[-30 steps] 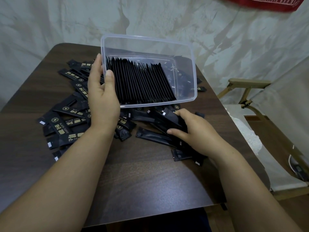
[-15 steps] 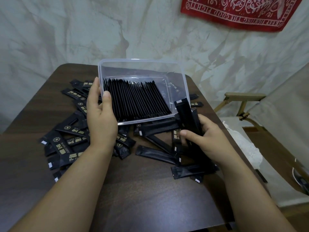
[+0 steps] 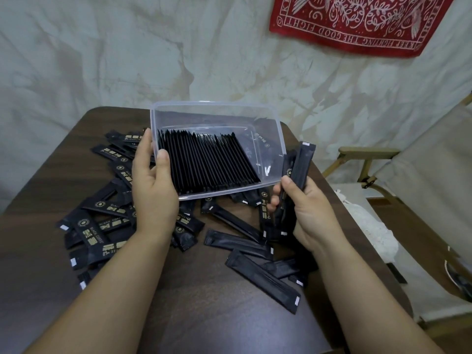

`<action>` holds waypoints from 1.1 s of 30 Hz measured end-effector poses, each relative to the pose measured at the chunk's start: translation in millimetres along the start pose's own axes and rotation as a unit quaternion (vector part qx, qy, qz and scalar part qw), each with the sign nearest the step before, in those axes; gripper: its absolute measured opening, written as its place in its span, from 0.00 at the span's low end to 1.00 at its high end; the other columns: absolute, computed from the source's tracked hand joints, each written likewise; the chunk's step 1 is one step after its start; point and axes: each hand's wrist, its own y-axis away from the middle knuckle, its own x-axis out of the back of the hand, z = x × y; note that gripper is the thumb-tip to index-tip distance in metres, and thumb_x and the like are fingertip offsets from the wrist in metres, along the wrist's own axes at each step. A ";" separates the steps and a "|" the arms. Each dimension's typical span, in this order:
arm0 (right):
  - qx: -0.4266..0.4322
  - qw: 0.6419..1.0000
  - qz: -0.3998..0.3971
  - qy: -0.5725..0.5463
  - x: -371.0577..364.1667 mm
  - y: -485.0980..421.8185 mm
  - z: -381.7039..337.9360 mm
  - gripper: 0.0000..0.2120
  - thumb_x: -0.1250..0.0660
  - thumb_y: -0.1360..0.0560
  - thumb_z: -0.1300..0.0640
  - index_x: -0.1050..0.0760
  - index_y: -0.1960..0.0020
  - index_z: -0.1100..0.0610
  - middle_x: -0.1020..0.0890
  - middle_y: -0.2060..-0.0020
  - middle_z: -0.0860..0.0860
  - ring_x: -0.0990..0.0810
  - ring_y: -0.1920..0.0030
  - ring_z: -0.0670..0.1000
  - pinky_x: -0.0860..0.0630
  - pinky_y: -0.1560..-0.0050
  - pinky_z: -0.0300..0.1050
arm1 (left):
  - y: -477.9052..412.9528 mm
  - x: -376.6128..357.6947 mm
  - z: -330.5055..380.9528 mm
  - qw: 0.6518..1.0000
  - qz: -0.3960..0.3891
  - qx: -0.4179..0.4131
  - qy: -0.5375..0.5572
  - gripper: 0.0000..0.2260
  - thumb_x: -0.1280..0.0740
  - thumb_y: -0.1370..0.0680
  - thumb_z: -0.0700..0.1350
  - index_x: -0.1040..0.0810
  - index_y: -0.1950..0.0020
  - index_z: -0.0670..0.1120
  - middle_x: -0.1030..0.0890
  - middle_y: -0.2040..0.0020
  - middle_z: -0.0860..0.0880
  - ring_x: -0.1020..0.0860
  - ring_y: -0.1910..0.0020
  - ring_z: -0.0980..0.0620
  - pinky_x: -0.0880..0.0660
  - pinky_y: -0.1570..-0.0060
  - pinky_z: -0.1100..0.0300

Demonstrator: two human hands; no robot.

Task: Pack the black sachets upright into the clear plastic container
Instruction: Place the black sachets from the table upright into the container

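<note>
Left hand (image 3: 153, 190) grips tilted clear container (image 3: 217, 116) at its 9 o'clock rim, thumb inside. Right hand (image 3: 306, 208) pinches sachet bundle (image 3: 300, 167) at container's 3 o'clock. Risk: leaning packed row (image 3: 204, 164) topples into gap; bundle fans, slips. Loose sachets (image 3: 263, 279) at 6 o'clock.

A dark wooden table (image 3: 229, 315) stands before a creased pale cloth wall (image 3: 127, 60) with a red bandana (image 3: 357, 21), beside a folding chair (image 3: 370, 159).

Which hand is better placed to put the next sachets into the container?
Right. The right hand grips a bundle of sachets beside the empty end of the clear container, while the left hand holds it tilted.
</note>
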 end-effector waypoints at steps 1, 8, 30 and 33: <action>0.020 1.000 0.002 0.011 -0.7 -0.8 -1.6 0.03 0.39 0.21 0.60 0.32 0.54 0.56 0.25 0.68 0.49 0.28 0.72 0.47 0.27 0.69 0.42 | -0.1 0.1 0.3 1.000 -0.001 0.000 0.000 0.19 0.44 0.15 0.46 0.37 0.24 0.53 0.32 0.26 0.52 0.33 0.30 0.62 0.36 0.41 0.80; 0.084 0.993 -0.011 0.082 -13.3 -11.2 -18.5 0.05 0.43 0.19 0.58 0.33 0.54 0.53 0.27 0.68 0.46 0.31 0.71 0.47 0.31 0.65 0.45 | 1.7 0.0 0.8 1.000 -0.005 0.004 0.010 0.19 0.44 0.15 0.46 0.36 0.24 0.54 0.32 0.26 0.53 0.31 0.40 0.75 0.35 0.43 0.81; 0.072 0.922 -0.018 0.381 -41.3 -86.2 -17.0 0.25 0.35 0.23 0.62 0.39 0.29 0.55 0.26 0.39 0.50 0.27 0.39 0.51 0.31 0.45 0.43 | 0.6 -1.0 -1.1 1.000 -0.022 -0.015 0.015 0.19 0.43 0.16 0.45 0.35 0.25 0.55 0.32 0.27 0.57 0.34 0.29 0.63 0.37 0.31 0.64; 0.073 0.918 -0.014 0.391 -39.4 -85.7 -15.7 0.27 0.34 0.23 0.63 0.39 0.27 0.53 0.32 0.29 0.51 0.33 0.31 0.52 0.33 0.38 0.42 | -0.4 -0.5 -3.6 0.999 -0.025 -0.012 0.015 0.19 0.43 0.16 0.46 0.34 0.25 0.56 0.31 0.28 0.58 0.34 0.28 0.62 0.37 0.29 0.60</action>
